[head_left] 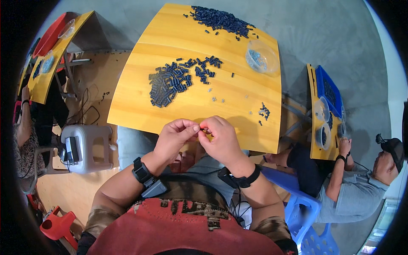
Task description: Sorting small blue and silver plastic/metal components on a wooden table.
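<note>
Close together at the table's near edge, my left hand [175, 137] and my right hand [222, 138] pinch at one small dark piece [203, 129]. Fingers of both hands are closed and cover most of it, so its exact kind is hard to make out. Beyond them on the yellow table [140, 85] lies a loose pile of short black cylindrical parts [168, 85], with a smaller cluster [205, 70] beside it. Several small clear bits [214, 99] are scattered in front of the pile. To the right sits a little group of small dark pieces [264, 111].
A large heap of black parts [221, 19] covers the far edge. A clear round tub [260, 57] with pale bluish bits stands at the far right. Co-workers sit at yellow tables on both sides; the right one holds a blue tray [329, 91]. A grey stool [87, 148] stands left.
</note>
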A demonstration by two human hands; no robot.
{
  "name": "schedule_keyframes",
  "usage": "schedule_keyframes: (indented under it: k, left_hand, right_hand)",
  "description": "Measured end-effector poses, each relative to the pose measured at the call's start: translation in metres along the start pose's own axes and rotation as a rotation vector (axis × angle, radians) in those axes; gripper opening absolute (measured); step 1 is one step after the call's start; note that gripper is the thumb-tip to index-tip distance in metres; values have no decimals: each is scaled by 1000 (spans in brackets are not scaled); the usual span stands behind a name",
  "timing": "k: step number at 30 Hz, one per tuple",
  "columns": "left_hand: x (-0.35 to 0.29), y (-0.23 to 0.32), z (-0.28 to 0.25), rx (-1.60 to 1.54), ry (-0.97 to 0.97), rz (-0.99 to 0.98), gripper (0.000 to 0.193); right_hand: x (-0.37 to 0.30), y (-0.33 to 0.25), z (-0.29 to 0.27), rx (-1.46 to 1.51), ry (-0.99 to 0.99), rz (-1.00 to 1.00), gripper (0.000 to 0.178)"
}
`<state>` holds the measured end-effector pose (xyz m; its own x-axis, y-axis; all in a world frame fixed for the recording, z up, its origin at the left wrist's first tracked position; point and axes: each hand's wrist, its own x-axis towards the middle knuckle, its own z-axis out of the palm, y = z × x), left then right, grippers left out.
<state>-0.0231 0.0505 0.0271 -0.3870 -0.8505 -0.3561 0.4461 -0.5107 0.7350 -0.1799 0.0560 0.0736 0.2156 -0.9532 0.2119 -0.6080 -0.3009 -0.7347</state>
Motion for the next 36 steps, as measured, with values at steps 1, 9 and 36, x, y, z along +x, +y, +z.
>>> schedule_keyframes:
  k: [1, 9, 36]
  left_hand:
    - [-1, 0, 1, -1, 1, -2, 17]
    - [-11, 2, -6, -64, 14, -54, 17]
    - [-20, 3, -3, -74, -86, -6, 26]
  right_hand:
    - [-2, -1, 2, -11, 19, -8, 13]
    - [-10, -6, 3, 194, -29, 98, 17]
    - [-23, -17, 5, -20, -44, -77, 22]
